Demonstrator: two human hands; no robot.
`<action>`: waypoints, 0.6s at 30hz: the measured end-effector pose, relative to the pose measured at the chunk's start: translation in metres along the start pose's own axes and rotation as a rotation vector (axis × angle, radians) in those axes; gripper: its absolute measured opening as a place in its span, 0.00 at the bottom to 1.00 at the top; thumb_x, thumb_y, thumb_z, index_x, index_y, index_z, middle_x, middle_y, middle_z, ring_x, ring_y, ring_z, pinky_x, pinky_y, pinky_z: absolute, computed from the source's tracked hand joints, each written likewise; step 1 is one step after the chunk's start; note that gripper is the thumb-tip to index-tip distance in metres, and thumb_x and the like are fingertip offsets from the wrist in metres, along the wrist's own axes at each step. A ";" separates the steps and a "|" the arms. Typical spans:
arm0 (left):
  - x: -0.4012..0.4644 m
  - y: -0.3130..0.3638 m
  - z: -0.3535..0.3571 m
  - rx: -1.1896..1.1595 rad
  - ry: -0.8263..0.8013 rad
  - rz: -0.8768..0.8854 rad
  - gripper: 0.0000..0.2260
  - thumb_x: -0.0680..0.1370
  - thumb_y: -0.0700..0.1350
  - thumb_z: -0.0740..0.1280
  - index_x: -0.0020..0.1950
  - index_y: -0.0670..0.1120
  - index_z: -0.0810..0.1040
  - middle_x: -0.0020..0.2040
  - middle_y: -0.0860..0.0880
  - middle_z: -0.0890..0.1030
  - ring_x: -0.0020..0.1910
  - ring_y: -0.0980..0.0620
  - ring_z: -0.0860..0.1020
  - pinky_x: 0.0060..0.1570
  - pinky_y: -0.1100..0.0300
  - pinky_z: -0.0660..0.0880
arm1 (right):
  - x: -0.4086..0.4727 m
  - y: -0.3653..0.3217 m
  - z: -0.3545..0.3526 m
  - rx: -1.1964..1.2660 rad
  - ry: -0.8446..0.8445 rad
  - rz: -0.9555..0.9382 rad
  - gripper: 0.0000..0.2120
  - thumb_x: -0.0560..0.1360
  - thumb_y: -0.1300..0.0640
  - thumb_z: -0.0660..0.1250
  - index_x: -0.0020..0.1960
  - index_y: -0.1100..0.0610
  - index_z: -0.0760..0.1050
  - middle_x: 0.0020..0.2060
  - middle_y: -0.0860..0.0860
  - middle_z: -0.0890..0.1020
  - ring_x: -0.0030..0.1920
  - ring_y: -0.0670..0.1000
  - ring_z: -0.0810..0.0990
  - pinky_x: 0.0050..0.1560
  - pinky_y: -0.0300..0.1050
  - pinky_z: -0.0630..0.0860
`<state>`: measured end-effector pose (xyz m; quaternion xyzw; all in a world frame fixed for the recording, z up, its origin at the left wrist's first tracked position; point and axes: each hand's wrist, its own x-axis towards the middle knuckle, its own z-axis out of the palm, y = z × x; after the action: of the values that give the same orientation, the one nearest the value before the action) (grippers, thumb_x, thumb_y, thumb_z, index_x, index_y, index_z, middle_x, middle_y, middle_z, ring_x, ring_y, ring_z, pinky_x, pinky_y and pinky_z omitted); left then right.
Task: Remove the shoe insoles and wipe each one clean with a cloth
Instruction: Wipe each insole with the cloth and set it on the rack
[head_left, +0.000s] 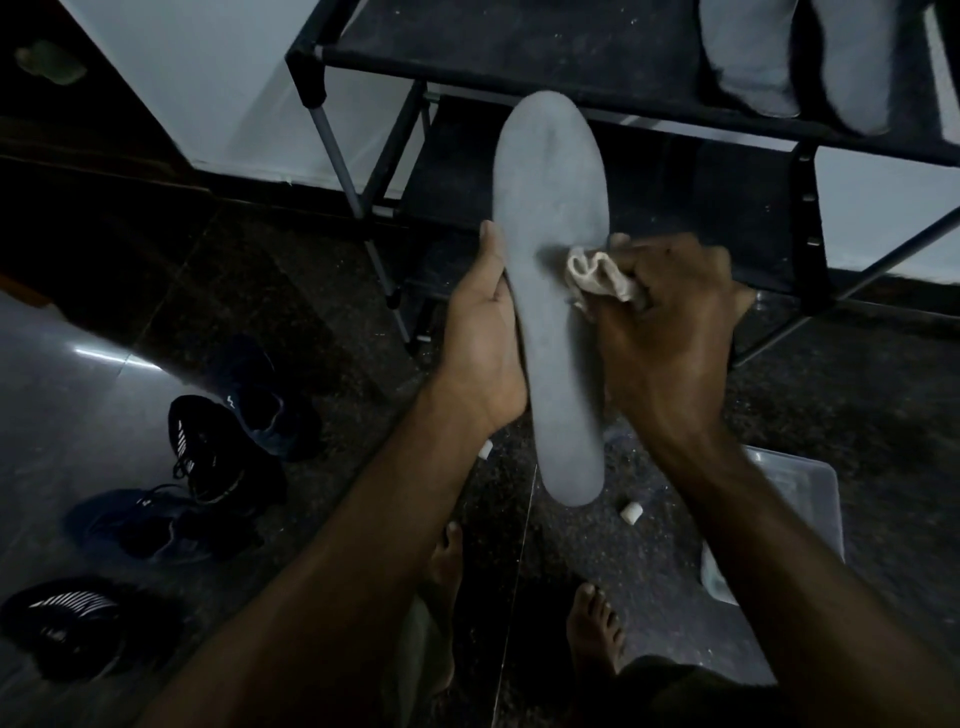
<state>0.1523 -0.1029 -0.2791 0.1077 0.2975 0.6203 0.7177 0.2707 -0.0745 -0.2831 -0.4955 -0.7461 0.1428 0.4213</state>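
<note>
Nearest, bare feet stand on the dark speckled floor (857, 415), with a clear plastic tub (800, 499) low on the right and two small white bits (631, 513) lying near the heel end of the insole. To the left, four dark shoes (218, 447) sit scattered on the glossy tiles; whether their insoles are out cannot be told in this dim light.

Above that, the work in hand: the left hand (483, 332) cradles a long grey insole (556, 291) from its left edge, thumb along the rim and fingers hidden behind it. The right hand (670, 322) is bunched around a small off-white cloth (597, 275), pressing it onto the insole's middle, at the right edge. The insole stands nearly upright, heel end near, toe end far, and its face is matte, evenly grey and faintly mottled (no clear dirt visible).

Farther off, on the top tier of the black shoe rack (519, 57) at far right, two more grey insoles (753, 57) lie side by side, probably already wiped. So the task looks partly done: this insole is mid-wipe, and at least one more likely remains.
</note>
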 end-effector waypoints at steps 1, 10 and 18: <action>-0.001 -0.001 0.001 0.034 0.024 0.012 0.31 0.82 0.62 0.48 0.72 0.40 0.68 0.67 0.37 0.75 0.66 0.40 0.74 0.68 0.47 0.69 | 0.000 0.001 -0.001 -0.014 0.018 0.020 0.05 0.74 0.53 0.70 0.48 0.52 0.83 0.44 0.50 0.82 0.48 0.55 0.76 0.48 0.59 0.69; -0.004 0.004 0.002 0.058 0.053 0.020 0.32 0.81 0.62 0.48 0.72 0.38 0.67 0.63 0.38 0.76 0.59 0.44 0.77 0.62 0.49 0.73 | -0.008 -0.013 0.007 0.060 -0.100 -0.076 0.08 0.75 0.50 0.66 0.50 0.50 0.82 0.42 0.48 0.81 0.47 0.55 0.76 0.49 0.61 0.70; 0.003 0.000 -0.003 0.061 0.071 -0.005 0.32 0.81 0.64 0.48 0.66 0.40 0.73 0.56 0.40 0.81 0.55 0.46 0.80 0.57 0.53 0.77 | -0.017 -0.022 0.008 0.129 -0.088 -0.036 0.06 0.74 0.58 0.70 0.50 0.51 0.82 0.42 0.49 0.80 0.47 0.55 0.75 0.47 0.61 0.72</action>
<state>0.1508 -0.1010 -0.2820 0.1069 0.3419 0.6124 0.7048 0.2530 -0.0977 -0.2821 -0.4472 -0.7617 0.2047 0.4217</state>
